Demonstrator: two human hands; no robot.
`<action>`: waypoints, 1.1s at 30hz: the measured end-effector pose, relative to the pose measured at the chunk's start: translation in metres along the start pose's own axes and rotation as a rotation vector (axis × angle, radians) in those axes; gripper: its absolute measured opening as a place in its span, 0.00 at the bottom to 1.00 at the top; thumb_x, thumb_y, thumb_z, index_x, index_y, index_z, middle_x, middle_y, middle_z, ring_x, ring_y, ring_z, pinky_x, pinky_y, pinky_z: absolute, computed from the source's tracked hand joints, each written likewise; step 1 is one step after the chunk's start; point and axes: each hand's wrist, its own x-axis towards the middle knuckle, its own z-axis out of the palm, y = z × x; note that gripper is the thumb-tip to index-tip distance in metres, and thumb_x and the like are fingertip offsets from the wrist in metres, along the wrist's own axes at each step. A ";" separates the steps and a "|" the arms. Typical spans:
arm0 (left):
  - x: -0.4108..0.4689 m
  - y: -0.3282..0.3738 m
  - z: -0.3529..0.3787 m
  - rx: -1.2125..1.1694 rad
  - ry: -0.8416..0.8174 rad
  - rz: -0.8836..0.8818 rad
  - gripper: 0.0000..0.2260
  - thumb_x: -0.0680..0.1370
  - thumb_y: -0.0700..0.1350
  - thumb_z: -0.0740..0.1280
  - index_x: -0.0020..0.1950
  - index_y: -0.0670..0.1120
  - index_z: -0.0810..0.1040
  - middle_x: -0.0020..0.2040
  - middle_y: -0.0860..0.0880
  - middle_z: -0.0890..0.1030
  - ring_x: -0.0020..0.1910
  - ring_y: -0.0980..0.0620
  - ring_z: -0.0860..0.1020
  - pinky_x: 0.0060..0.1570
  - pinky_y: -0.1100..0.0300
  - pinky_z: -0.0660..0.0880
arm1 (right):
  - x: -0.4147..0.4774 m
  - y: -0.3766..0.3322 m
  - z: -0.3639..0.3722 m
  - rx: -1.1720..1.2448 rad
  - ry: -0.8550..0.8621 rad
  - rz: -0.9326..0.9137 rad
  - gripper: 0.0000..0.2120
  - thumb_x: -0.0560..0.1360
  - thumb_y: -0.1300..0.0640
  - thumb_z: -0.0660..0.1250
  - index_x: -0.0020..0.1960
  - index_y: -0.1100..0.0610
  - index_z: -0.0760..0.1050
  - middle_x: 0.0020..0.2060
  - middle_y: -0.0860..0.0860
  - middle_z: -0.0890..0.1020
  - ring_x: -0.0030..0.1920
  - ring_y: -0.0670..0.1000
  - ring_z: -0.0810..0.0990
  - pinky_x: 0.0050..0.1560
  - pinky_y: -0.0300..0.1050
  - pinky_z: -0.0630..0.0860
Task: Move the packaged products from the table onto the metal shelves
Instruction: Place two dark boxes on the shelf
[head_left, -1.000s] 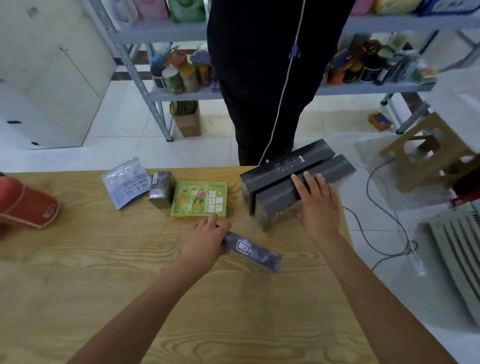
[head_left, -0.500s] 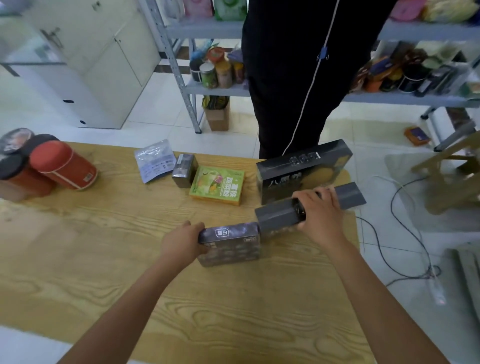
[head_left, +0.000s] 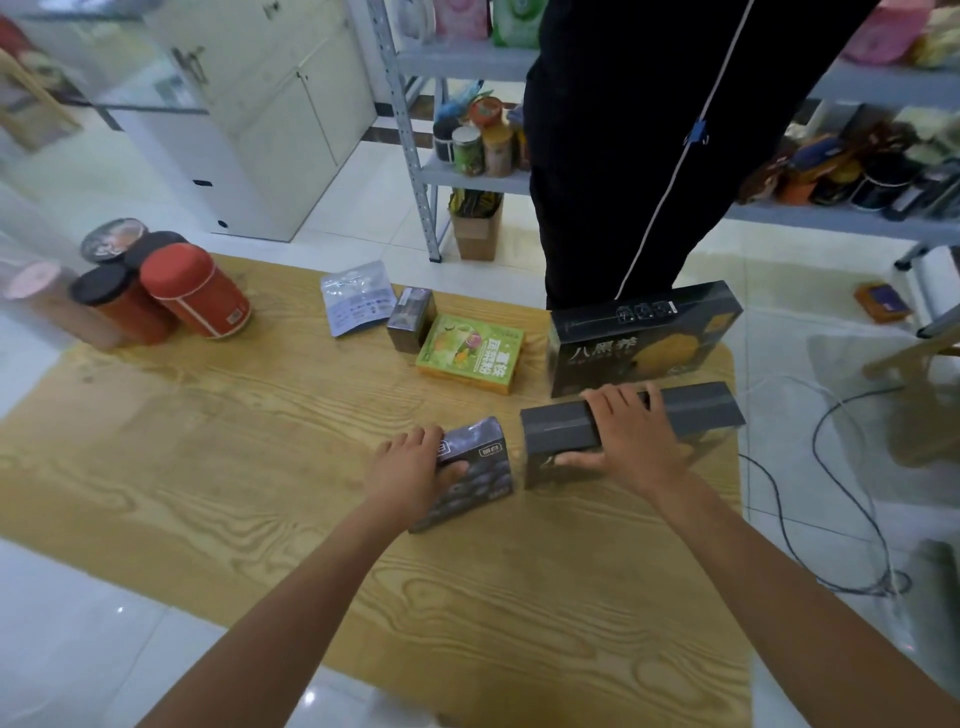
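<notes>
left hand (head_left: 411, 468) grips carton (head_left: 485, 465), right hand (head_left: 635, 440) long box (head_left: 698, 410), maybe lifted

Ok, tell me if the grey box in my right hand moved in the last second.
Yes: the grey box came toward you, away from the black box it stood against.

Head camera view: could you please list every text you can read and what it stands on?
"八黑养": large upright black box.
"蔬菜粉", probably: flat green box.
Framed logo on the small dark box in the left hand: blurred.
Label on the red canister, print on the silver pouch: too small.
On the long grey box in the right hand: none visible.
</notes>
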 end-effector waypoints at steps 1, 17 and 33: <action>-0.001 0.002 0.003 0.042 0.017 -0.011 0.24 0.78 0.63 0.56 0.65 0.47 0.67 0.62 0.47 0.74 0.62 0.46 0.72 0.57 0.53 0.65 | 0.000 0.000 0.001 0.003 -0.001 0.002 0.51 0.64 0.19 0.37 0.63 0.57 0.71 0.54 0.53 0.77 0.56 0.56 0.75 0.64 0.59 0.64; -0.099 -0.114 -0.009 -0.168 0.154 -0.236 0.24 0.76 0.65 0.58 0.63 0.49 0.69 0.51 0.47 0.77 0.47 0.46 0.76 0.36 0.56 0.67 | 0.020 -0.103 -0.023 0.013 -0.005 -0.314 0.49 0.66 0.20 0.36 0.53 0.56 0.77 0.48 0.52 0.81 0.48 0.54 0.78 0.51 0.50 0.72; -0.473 -0.310 -0.007 -0.087 0.418 -0.841 0.19 0.77 0.66 0.56 0.59 0.56 0.71 0.49 0.50 0.79 0.49 0.47 0.78 0.39 0.56 0.69 | -0.048 -0.508 -0.105 0.033 0.183 -1.087 0.48 0.60 0.19 0.35 0.55 0.51 0.74 0.46 0.49 0.79 0.42 0.48 0.71 0.47 0.43 0.67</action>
